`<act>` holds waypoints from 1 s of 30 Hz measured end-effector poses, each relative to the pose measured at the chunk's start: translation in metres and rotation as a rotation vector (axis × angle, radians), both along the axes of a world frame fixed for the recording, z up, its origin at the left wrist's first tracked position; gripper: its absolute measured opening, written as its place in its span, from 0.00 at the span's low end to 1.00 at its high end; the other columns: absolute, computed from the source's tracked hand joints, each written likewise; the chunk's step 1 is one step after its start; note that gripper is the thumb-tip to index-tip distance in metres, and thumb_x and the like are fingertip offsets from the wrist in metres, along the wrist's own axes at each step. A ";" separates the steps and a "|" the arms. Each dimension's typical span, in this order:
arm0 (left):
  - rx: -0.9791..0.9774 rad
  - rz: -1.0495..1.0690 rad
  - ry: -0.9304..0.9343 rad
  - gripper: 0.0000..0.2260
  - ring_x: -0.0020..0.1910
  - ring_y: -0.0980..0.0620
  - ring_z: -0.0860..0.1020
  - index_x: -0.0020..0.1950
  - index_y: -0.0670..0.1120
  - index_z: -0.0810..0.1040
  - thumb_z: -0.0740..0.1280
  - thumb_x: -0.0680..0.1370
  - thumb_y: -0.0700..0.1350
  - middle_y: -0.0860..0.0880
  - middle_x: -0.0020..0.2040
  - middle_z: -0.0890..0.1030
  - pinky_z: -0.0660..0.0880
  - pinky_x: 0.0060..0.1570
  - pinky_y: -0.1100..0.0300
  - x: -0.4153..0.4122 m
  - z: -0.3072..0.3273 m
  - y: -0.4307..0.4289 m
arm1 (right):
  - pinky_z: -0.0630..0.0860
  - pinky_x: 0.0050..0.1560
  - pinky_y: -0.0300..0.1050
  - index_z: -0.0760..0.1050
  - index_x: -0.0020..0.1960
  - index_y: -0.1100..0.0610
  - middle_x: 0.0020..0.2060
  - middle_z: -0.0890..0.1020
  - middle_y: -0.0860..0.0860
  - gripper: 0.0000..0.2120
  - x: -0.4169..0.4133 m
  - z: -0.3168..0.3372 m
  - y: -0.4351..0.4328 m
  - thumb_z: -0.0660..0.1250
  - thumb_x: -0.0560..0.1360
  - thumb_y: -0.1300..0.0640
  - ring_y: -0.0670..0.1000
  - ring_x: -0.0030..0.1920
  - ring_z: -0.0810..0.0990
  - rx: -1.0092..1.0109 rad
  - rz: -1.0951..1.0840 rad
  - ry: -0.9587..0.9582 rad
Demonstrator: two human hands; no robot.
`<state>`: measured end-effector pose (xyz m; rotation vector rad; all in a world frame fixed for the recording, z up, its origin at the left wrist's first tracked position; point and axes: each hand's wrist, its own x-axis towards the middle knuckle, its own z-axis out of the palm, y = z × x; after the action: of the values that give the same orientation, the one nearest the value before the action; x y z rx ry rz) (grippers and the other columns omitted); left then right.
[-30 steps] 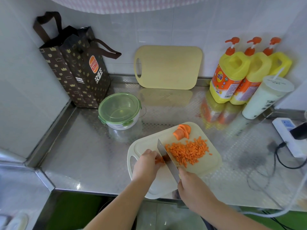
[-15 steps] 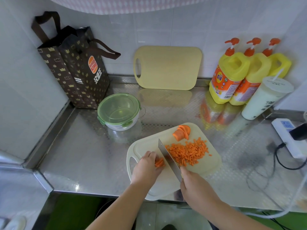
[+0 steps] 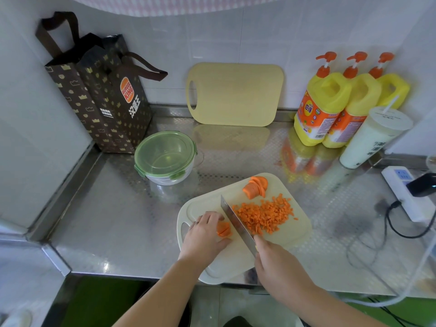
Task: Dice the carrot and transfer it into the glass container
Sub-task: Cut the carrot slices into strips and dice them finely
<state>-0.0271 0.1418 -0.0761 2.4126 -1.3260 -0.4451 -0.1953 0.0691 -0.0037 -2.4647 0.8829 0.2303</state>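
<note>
Head view: the carrot slices (image 3: 223, 228), a short fanned stack of flat orange pieces, lie at the 9 o'clock side of the cutting board (image 3: 236, 260), too short to show a clear long axis. The left hand (image 3: 205, 234) holds them down with curled fingers. The right hand (image 3: 276, 263) grips the handle of the knife (image 3: 237, 225), whose blade runs from 5 o'clock up to a tip at 11 o'clock, just right of the stack. A second ago the blade covered most of the stack; now the slices show clear of it. Bright diced carrot (image 3: 264, 214) is heaped at 3 o'clock of the blade, and a carrot stub (image 3: 256, 187) lies at the board's 12 o'clock, its axis roughly 8 to 2 o'clock. At 10 o'clock off the board stands the glass container (image 3: 165, 159), green lid on
</note>
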 end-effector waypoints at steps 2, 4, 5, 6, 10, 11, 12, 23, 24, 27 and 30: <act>-0.016 0.005 0.009 0.15 0.61 0.53 0.70 0.60 0.52 0.70 0.66 0.75 0.54 0.55 0.60 0.74 0.67 0.56 0.61 0.001 0.000 -0.002 | 0.70 0.42 0.44 0.61 0.68 0.54 0.46 0.75 0.49 0.16 0.000 0.000 -0.002 0.52 0.80 0.59 0.50 0.43 0.73 0.011 -0.010 0.002; -0.030 0.004 0.009 0.12 0.58 0.53 0.71 0.57 0.51 0.72 0.65 0.76 0.53 0.55 0.57 0.76 0.68 0.54 0.61 0.000 -0.001 -0.003 | 0.69 0.41 0.44 0.61 0.68 0.54 0.45 0.74 0.49 0.17 0.001 -0.001 -0.003 0.52 0.80 0.59 0.51 0.42 0.73 0.009 -0.015 0.001; -0.037 0.002 0.014 0.12 0.58 0.53 0.72 0.57 0.51 0.73 0.65 0.76 0.53 0.55 0.56 0.76 0.69 0.53 0.60 0.000 -0.002 -0.003 | 0.69 0.41 0.44 0.60 0.69 0.54 0.46 0.74 0.49 0.18 0.002 0.000 -0.003 0.52 0.80 0.59 0.51 0.43 0.73 0.008 -0.016 0.002; -0.044 0.000 0.018 0.11 0.57 0.53 0.72 0.56 0.51 0.73 0.65 0.76 0.53 0.55 0.55 0.76 0.70 0.53 0.60 -0.001 -0.003 -0.003 | 0.70 0.42 0.44 0.60 0.70 0.54 0.48 0.75 0.50 0.18 0.002 0.000 -0.003 0.52 0.80 0.59 0.51 0.44 0.74 0.010 -0.015 0.006; -0.077 -0.011 0.008 0.10 0.55 0.55 0.72 0.55 0.51 0.73 0.64 0.77 0.53 0.55 0.54 0.75 0.70 0.48 0.62 -0.003 -0.006 -0.002 | 0.72 0.44 0.45 0.61 0.69 0.55 0.47 0.75 0.50 0.17 0.002 0.001 -0.002 0.52 0.80 0.59 0.52 0.47 0.76 0.014 -0.008 0.009; -0.085 -0.017 0.002 0.10 0.55 0.55 0.72 0.56 0.51 0.73 0.64 0.77 0.53 0.55 0.54 0.74 0.70 0.47 0.62 -0.003 -0.006 -0.001 | 0.72 0.44 0.45 0.61 0.68 0.54 0.46 0.74 0.49 0.16 0.002 0.002 -0.001 0.52 0.80 0.59 0.52 0.46 0.76 0.009 -0.004 0.009; -0.093 -0.027 -0.009 0.10 0.55 0.55 0.72 0.56 0.51 0.73 0.64 0.77 0.53 0.55 0.55 0.73 0.70 0.47 0.62 -0.003 -0.007 0.001 | 0.72 0.44 0.45 0.61 0.68 0.54 0.45 0.72 0.47 0.16 0.002 0.002 -0.001 0.52 0.81 0.59 0.51 0.45 0.76 0.004 0.000 0.007; -0.257 -0.143 -0.124 0.09 0.38 0.56 0.78 0.44 0.52 0.78 0.76 0.68 0.45 0.57 0.43 0.77 0.68 0.23 0.64 0.003 -0.023 0.009 | 0.65 0.41 0.43 0.60 0.69 0.54 0.49 0.75 0.50 0.16 0.004 0.008 0.006 0.51 0.81 0.58 0.50 0.42 0.69 -0.043 0.034 0.050; -0.266 -0.148 -0.122 0.10 0.38 0.56 0.79 0.44 0.52 0.78 0.76 0.68 0.45 0.58 0.43 0.77 0.69 0.22 0.64 0.004 -0.024 0.009 | 0.66 0.41 0.42 0.60 0.68 0.54 0.48 0.75 0.49 0.16 0.004 0.008 0.007 0.51 0.81 0.58 0.50 0.42 0.70 -0.049 0.040 0.048; -0.294 -0.157 -0.121 0.09 0.37 0.55 0.79 0.44 0.51 0.78 0.75 0.68 0.44 0.57 0.42 0.78 0.72 0.22 0.62 0.004 -0.026 0.009 | 0.69 0.41 0.43 0.62 0.66 0.54 0.47 0.74 0.48 0.14 0.005 0.008 0.009 0.51 0.81 0.59 0.50 0.41 0.72 -0.049 0.050 0.058; -0.317 -0.157 -0.115 0.04 0.37 0.55 0.79 0.43 0.50 0.79 0.70 0.70 0.46 0.56 0.41 0.78 0.73 0.23 0.62 0.004 -0.028 0.009 | 0.69 0.40 0.45 0.62 0.65 0.55 0.51 0.76 0.49 0.14 0.006 0.005 0.012 0.53 0.80 0.60 0.51 0.41 0.74 -0.047 0.062 0.088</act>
<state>-0.0232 0.1509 -0.1045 2.1092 -1.5147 -0.1227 -0.1888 0.0813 0.0015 -2.5448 0.8574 0.3456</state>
